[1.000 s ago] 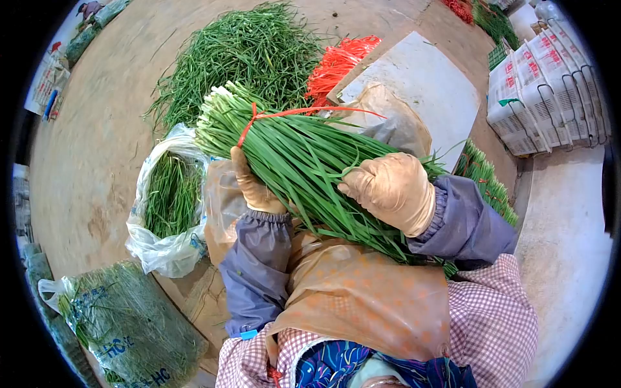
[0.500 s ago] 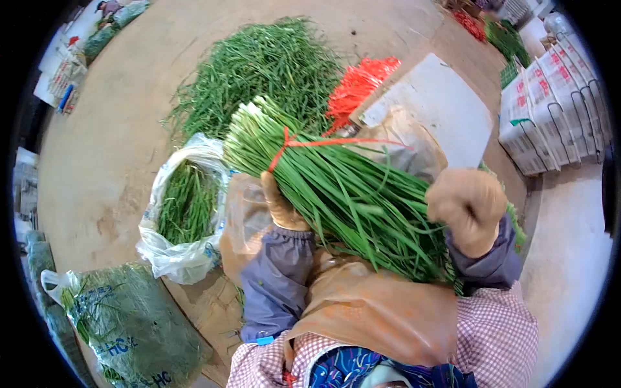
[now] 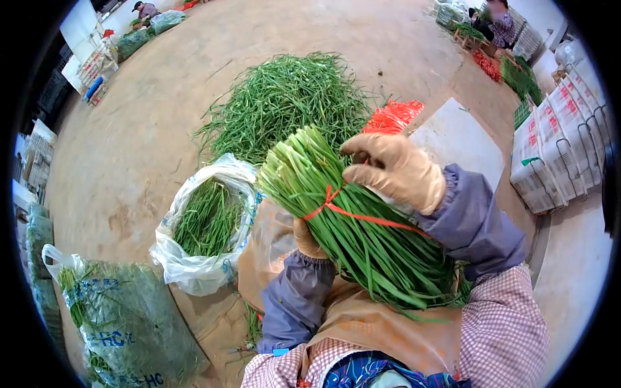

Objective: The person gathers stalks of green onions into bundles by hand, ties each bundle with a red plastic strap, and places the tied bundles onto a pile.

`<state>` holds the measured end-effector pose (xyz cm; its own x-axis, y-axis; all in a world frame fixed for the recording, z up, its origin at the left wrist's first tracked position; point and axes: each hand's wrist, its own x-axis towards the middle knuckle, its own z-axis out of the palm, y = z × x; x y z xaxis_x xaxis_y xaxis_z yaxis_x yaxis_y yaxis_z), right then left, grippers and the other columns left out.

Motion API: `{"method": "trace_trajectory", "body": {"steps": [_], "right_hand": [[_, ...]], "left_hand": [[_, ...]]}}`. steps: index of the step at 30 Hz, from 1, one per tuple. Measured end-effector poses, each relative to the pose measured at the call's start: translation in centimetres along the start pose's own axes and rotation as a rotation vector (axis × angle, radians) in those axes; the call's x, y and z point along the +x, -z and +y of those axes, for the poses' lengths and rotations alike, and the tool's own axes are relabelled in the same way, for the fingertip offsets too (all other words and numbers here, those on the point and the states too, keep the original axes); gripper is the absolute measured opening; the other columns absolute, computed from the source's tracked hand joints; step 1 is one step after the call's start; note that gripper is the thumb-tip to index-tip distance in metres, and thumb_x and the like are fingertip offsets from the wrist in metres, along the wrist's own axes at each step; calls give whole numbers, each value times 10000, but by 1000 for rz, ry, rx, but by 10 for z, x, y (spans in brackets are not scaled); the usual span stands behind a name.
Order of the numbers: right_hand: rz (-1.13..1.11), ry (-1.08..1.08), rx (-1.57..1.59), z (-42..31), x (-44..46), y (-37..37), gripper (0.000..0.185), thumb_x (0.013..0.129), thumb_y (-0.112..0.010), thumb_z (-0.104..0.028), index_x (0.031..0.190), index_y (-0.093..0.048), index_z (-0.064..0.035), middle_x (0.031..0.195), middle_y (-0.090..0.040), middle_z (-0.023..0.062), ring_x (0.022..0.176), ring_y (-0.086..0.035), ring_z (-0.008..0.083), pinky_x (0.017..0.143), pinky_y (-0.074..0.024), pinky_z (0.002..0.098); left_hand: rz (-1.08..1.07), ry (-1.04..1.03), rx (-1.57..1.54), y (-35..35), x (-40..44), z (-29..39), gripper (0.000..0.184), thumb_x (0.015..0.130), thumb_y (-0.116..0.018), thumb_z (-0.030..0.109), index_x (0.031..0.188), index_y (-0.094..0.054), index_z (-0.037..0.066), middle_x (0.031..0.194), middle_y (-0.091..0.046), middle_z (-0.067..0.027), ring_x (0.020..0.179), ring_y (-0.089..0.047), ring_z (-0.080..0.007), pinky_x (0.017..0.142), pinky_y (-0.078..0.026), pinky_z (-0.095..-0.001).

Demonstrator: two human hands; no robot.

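Note:
A thick bunch of garlic chives [image 3: 372, 242] lies slantwise over my lap, its pale cut ends up and to the left. Red tie string [image 3: 330, 199] circles it near those ends, with a long tail trailing right across the leaves. My left hand [image 3: 308, 240], in a tan glove, grips the bunch from below and the left; most of its fingers are hidden underneath. Above the bunch's right side is my right hand [image 3: 398, 173], also gloved, with thumb and curved fingers apart and nothing visible between them.
A heap of loose green leaves [image 3: 291, 103] lies on the floor ahead, beside red strings [image 3: 393, 117] and a white board [image 3: 462, 139]. An open plastic bag [image 3: 169, 249] holds greens. A filled bag [image 3: 129, 323] is at lower left, white crates [image 3: 559, 142] at right. People sit far back.
My right hand has moved left and up from the leafy end to near the tied end, its fingers opening. The bunch is tilted more steeply, and the view has shifted.

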<state>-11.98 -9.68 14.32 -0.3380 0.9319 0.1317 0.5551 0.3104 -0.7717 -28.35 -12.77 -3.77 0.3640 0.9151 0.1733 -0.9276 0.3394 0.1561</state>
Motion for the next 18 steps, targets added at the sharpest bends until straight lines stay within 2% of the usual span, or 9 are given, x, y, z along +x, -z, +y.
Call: {"method": "trace_trajectory", "body": {"steps": [2,5,6,9,10,14,15,17,18], "right_hand": [[-34,-43,119,0,6,-12,312,902,-692,-221,1097,-635,16,817,-661,106,745,-641,175,686,-508,303],[40,258,-58,20,20,-15,225,897,-692,-182,1025,-649,-2,760,-651,108,699,-652,197,644,-510,301],[66,311,-133,25,25,-17,144,897,-680,-137,961,-654,-10,738,-645,112,690,-662,216,624,-511,305],[59,268,-221,23,33,-10,126,898,-671,-123,944,-655,-7,738,-643,102,675,-650,198,625,-508,297],[-19,86,-86,8,32,-2,135,894,-674,-134,943,-657,-10,736,-638,97,662,-633,187,620,-501,305],[-267,3,-130,-2,23,-3,291,878,-708,-300,949,-651,-24,734,-639,137,681,-642,249,659,-514,346],[-210,35,-168,-1,22,-10,275,876,-709,-293,933,-652,-30,724,-632,131,677,-640,252,656,-512,340],[-224,91,-38,13,26,-11,249,878,-704,-274,925,-656,-34,721,-632,129,679,-645,261,638,-511,347],[-148,148,-116,16,28,-11,234,876,-702,-263,924,-661,-38,730,-639,132,682,-650,263,635,-517,349]], "left_hand": [[-15,5,-5,2,-1,4,902,792,-728,525,1489,-324,118,1476,-414,-152,1303,-472,-343,1070,-424,-543],[-28,-2,16,-4,1,7,930,781,-740,519,1493,-310,102,1491,-387,-164,1326,-445,-349,1079,-410,-546],[-28,-6,18,-1,1,7,943,775,-746,516,1494,-306,94,1498,-374,-169,1334,-434,-351,1082,-405,-548],[-102,26,-40,6,0,7,925,779,-752,490,1488,-317,87,1485,-394,-174,1322,-448,-358,1077,-407,-554],[-115,31,-65,9,0,7,919,780,-754,481,1486,-321,84,1480,-402,-176,1318,-453,-360,1076,-408,-556],[-135,20,-186,23,-6,3,900,781,-760,452,1482,-333,84,1459,-431,-184,1304,-469,-370,1075,-404,-567],[-147,27,-195,24,-5,3,900,779,-762,449,1483,-334,87,1458,-432,-184,1306,-467,-371,1076,-402,-570],[-162,40,-197,25,-3,4,902,774,-768,445,1484,-335,94,1462,-428,-185,1312,-460,-375,1078,-397,-577],[-148,41,-185,24,-4,5,903,772,-771,443,1484,-336,98,1465,-424,-185,1317,-454,-376,1079,-394,-581]]}}
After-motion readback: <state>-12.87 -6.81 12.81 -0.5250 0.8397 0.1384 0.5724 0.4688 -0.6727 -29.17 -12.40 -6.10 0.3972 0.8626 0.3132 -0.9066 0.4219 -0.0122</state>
